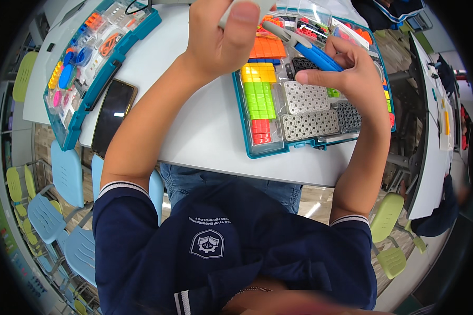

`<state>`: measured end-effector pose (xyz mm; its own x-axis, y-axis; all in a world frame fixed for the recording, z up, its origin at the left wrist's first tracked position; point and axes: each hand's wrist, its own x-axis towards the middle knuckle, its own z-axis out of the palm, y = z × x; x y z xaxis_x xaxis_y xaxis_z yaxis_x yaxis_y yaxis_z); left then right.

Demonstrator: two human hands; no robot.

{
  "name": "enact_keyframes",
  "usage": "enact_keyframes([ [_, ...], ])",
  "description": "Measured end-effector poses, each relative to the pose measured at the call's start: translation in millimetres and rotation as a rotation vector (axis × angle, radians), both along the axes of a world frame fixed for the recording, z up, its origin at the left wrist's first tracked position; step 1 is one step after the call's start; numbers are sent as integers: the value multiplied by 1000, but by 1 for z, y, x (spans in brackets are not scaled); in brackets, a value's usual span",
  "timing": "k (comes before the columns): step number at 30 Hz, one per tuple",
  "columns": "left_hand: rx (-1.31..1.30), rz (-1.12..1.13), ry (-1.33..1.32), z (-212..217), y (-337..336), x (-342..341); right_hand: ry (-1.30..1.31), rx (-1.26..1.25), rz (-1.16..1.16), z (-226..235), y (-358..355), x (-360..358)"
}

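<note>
My left hand [226,37] is raised at the top edge, its thumb pressed on a light grey piece [264,7] that is partly cut off by the frame. My right hand [352,76] grips blue-handled pliers [320,56], their grey jaws pointing up and left toward that piece. Below both hands lies a teal-edged parts case [242,121]. Orange, yellow, green and red blocks [260,100] form a column along its left side. Light grey perforated plates [306,97] sit under my right hand, with a darker grey plate [348,116] beside them.
A second teal case [73,126] with colourful small parts stands at the left of the white table [199,131]. A black phone [113,118] lies beside it, near my left forearm. Blue chairs [65,178] stand left of me, and green chairs [388,218] right.
</note>
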<state>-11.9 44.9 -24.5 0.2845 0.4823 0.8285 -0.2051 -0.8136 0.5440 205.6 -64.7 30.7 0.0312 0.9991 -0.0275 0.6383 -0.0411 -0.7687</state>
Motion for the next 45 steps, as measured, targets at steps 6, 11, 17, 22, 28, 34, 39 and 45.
enact_keyframes([
  [6,-595,22,-151,12,-15,7,-406,470,-44,-14,0,-9],
  [11,-607,117,-114,17,-12,9,-634,713,-44,-15,-2,-12],
  [17,-488,140,-64,13,-11,6,-407,495,-90,-13,-2,-18],
  [22,-155,145,-27,5,-3,3,-138,196,-90,-7,-2,-13],
  [28,315,370,-51,15,22,-19,85,86,-97,0,2,9],
  [34,50,319,12,18,28,-25,113,90,-173,-5,7,23],
  [39,32,345,125,18,16,-13,86,115,-214,-14,11,24],
  [45,312,578,432,24,10,-11,31,138,-242,-19,16,25],
])
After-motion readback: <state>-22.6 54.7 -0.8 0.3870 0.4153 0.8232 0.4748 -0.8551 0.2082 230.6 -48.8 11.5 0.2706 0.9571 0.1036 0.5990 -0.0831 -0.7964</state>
